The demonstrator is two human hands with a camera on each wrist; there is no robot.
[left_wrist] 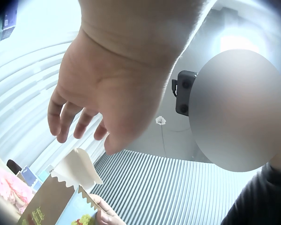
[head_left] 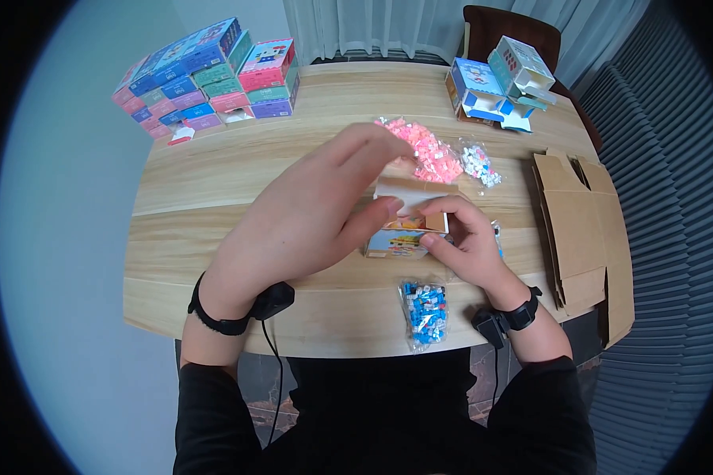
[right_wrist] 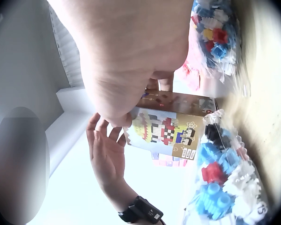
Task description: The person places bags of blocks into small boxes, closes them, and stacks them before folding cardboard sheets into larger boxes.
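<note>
A small printed cardboard box [head_left: 396, 244] stands on the table with its top flaps raised and something orange-yellow inside. My right hand [head_left: 473, 244] grips its right side, thumb on the near face and fingers at the far rim. Over the box's left side hovers my left hand [head_left: 305, 202], fingers loosely bent and thumb tip close to the opening. The left wrist view shows nothing in that palm [left_wrist: 117, 89], above the raised white flap [left_wrist: 77, 168]. A clear bag of blue, white and red building bricks [head_left: 426, 314] lies nearer my body.
Bags of pink bricks [head_left: 426, 150] and white-blue bricks [head_left: 480, 165] lie beyond the box. Another brick bag [right_wrist: 215, 40] sits beside my right hand. Stacked boxes [head_left: 206, 75] stand far left, opened boxes [head_left: 503, 83] far right. Flattened brown cardboard [head_left: 582, 237] covers the table's right edge.
</note>
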